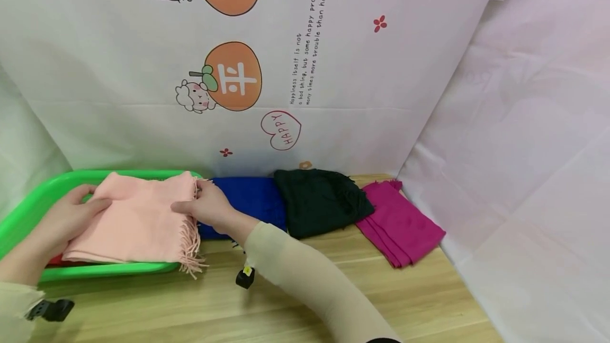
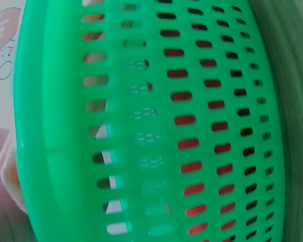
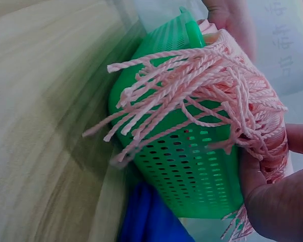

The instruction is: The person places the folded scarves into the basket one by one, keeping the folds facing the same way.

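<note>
A folded pink scarf (image 1: 138, 221) with a fringed right edge is held over the green basket (image 1: 109, 269). My left hand (image 1: 66, 218) grips its left side, the thumb lying on top of the cloth. At the fringed side, my right hand (image 1: 212, 208) pinches the folded layers between thumb and fingers. In the right wrist view, the scarf's twisted tassels (image 3: 177, 85) hang over the basket's perforated wall (image 3: 182, 171). Only the basket's side fills most of the left wrist view, with red showing through its holes.
Right of the basket lie a folded blue cloth (image 1: 252, 200), a dark green fringed one (image 1: 324, 202) and a magenta one (image 1: 400, 221), in a row along the printed white backdrop (image 1: 343, 136). Something red (image 1: 55, 260) shows inside the basket. Beneath is a wood-grain table (image 1: 190, 311).
</note>
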Motion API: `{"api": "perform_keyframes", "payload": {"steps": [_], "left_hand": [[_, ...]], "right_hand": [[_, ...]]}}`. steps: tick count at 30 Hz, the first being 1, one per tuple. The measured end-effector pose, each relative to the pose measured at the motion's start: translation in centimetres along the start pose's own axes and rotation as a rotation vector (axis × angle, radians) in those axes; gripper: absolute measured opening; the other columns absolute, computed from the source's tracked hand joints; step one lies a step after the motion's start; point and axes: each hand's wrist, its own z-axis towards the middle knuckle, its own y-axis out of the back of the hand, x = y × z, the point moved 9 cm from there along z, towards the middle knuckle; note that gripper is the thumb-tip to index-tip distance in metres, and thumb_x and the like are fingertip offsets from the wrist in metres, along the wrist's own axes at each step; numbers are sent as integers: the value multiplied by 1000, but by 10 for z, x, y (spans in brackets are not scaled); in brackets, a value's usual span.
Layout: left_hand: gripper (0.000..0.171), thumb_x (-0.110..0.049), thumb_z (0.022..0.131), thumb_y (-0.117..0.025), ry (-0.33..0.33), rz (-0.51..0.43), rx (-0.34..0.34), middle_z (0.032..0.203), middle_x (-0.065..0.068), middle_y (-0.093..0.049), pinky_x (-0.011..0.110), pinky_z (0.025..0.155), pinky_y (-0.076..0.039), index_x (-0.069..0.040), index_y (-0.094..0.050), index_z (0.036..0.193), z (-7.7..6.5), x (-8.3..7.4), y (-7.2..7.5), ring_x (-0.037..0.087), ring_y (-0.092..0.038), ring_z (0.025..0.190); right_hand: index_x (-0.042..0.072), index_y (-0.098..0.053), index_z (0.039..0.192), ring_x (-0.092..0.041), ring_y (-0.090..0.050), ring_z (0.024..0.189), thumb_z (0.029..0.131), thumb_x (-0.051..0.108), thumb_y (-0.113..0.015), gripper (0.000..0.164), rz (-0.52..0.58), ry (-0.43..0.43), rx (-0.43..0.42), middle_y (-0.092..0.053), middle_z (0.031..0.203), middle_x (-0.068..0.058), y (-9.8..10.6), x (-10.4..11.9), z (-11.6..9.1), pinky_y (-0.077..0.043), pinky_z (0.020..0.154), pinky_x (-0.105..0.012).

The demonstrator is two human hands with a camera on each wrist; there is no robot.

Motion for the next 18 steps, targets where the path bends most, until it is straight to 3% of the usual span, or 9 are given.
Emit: {"api": "perform_keyframes", "payload": {"steps": [6,11,18], "left_hand": [[77,-43,121,-40,19,5,-38,141,46,-41,37,63,-59,17,-18,163,0,9,5,16,-64,73],[75,-41,121,-40,23,49,-84,142,48,-40,35,62,-58,19,-22,161,3,14,12,14,-63,76],[68,-36,121,-40,8,50,-94,127,42,-50,37,59,-58,21,-27,155,3,25,17,19,-64,69]], "right_hand": [[16,-55,163,-7,-70,112,100,23,-87,71,-92,11,8,-68,147,2,-9,8,5,-60,81,-30],[16,-64,151,-9,-63,76,102,20,-85,54,-105,7,24,-72,108,4,-17,14,9,-54,66,-31],[12,-69,124,-13,-41,47,103,16,-83,26,-101,-20,49,-48,64,1,-32,15,14,-42,51,-30]]}}
